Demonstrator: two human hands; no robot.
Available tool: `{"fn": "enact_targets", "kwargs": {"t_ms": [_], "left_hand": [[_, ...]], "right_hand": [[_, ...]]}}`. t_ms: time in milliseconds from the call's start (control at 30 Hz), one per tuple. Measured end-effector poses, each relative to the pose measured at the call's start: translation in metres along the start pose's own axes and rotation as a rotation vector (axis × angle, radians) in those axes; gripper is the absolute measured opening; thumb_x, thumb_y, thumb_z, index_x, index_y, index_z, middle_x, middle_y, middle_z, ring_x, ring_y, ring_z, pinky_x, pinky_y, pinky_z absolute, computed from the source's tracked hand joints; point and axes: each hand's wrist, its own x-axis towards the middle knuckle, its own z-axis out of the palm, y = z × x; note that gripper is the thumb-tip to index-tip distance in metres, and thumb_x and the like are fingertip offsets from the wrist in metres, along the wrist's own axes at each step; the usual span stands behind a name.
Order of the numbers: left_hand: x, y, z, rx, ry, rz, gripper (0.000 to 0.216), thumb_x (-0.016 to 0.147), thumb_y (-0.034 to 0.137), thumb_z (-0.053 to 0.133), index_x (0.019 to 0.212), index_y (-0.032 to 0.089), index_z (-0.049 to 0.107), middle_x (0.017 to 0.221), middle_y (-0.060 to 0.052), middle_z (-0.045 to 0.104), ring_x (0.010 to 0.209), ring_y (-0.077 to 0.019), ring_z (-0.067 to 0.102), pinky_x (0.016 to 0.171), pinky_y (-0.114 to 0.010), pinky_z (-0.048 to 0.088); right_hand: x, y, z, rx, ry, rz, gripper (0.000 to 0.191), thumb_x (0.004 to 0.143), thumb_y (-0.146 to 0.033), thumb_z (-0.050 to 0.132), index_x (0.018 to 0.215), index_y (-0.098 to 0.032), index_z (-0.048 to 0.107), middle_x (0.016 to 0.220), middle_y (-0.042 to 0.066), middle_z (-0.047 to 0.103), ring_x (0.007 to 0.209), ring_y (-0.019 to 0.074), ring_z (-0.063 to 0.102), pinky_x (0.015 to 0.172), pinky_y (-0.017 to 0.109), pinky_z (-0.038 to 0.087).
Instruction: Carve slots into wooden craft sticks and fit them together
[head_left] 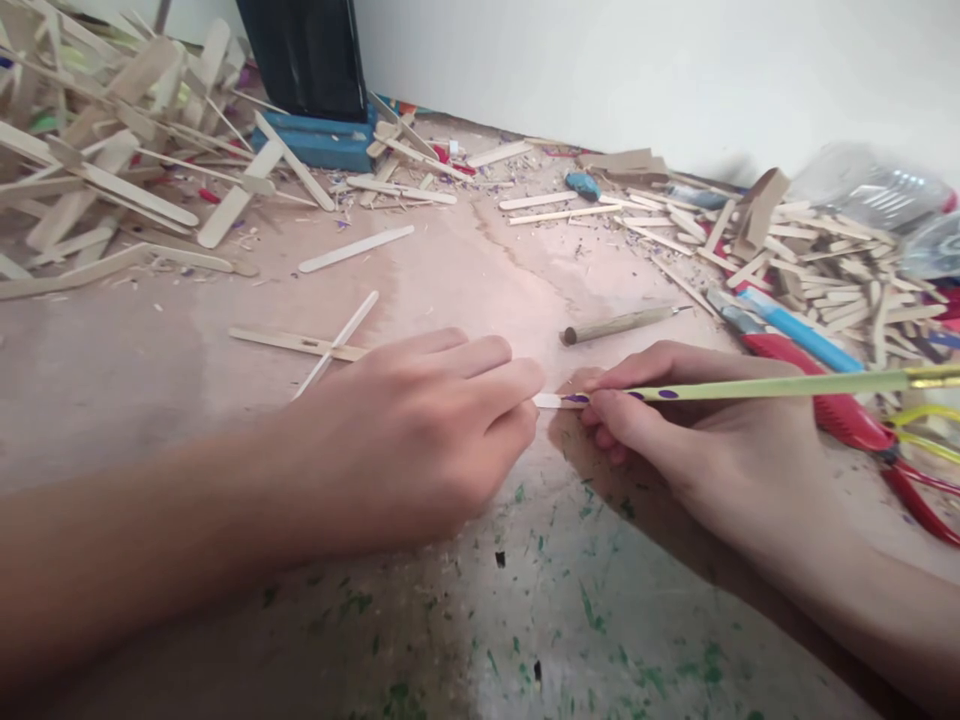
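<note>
My right hand (675, 430) pinches a slim pale green paintbrush (787, 386) with purple spots. Its brass-coloured ferrule points right and the bristles are out of view. My left hand (450, 420) is closed, knuckles up, low over the table; what its fingers grip is hidden. Between the two hands shows a small white tip (547, 400), and I cannot tell which piece it belongs to. Just left of my left hand, a wooden craft stick with a small slot (285, 340) lies under a thin pale stick (349, 328). Beyond my right hand lies a wooden-handled pointed tool (622, 325).
Craft sticks (112, 160) are heaped at the back left beside a black object on a blue base (322, 140). Cut stick pieces (847, 270) pile up at right, near a blue tube (802, 328), red-handled pliers (855, 420) and a clear plastic bottle (877, 195). A white wall stands behind.
</note>
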Motion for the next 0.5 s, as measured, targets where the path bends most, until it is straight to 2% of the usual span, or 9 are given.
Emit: {"fn": "enact_targets", "kwargs": {"t_ms": [200, 333, 500], "left_hand": [[0.0021, -0.0005, -0.0022, -0.006, -0.006, 0.001, 0.034, 0.109, 0.006, 0.047, 0.091, 0.016, 0.075, 0.091, -0.006, 0.069, 0.084, -0.0233, 0.06, 0.076, -0.041, 0.046], [0.0033, -0.0002, -0.0038, -0.007, -0.025, 0.008, 0.032, 0.108, 0.006, 0.05, 0.09, 0.015, 0.075, 0.089, -0.006, 0.069, 0.083, -0.0229, 0.06, 0.074, -0.04, 0.045], [0.0027, 0.0006, -0.0033, -0.012, -0.019, -0.009, 0.035, 0.109, 0.006, 0.048, 0.091, 0.015, 0.076, 0.09, -0.006, 0.068, 0.085, -0.0227, 0.06, 0.075, -0.04, 0.044]], "right_hand": [[-0.0003, 0.0041, 0.0012, 0.032, 0.005, -0.009, 0.01, 0.087, -0.026, 0.086, 0.079, -0.025, 0.08, 0.061, 0.0, 0.07, 0.05, 0.0133, 0.061, 0.045, 0.023, 0.045], [-0.0002, -0.0013, 0.001, -0.021, -0.01, -0.002, 0.01, 0.086, -0.024, 0.083, 0.076, -0.024, 0.08, 0.067, 0.002, 0.075, 0.054, 0.0148, 0.065, 0.047, 0.025, 0.049], [-0.0001, -0.0052, 0.0014, -0.012, 0.004, 0.007, 0.011, 0.086, -0.024, 0.084, 0.075, -0.023, 0.079, 0.067, 0.002, 0.075, 0.052, 0.0133, 0.063, 0.047, 0.023, 0.048]]}}
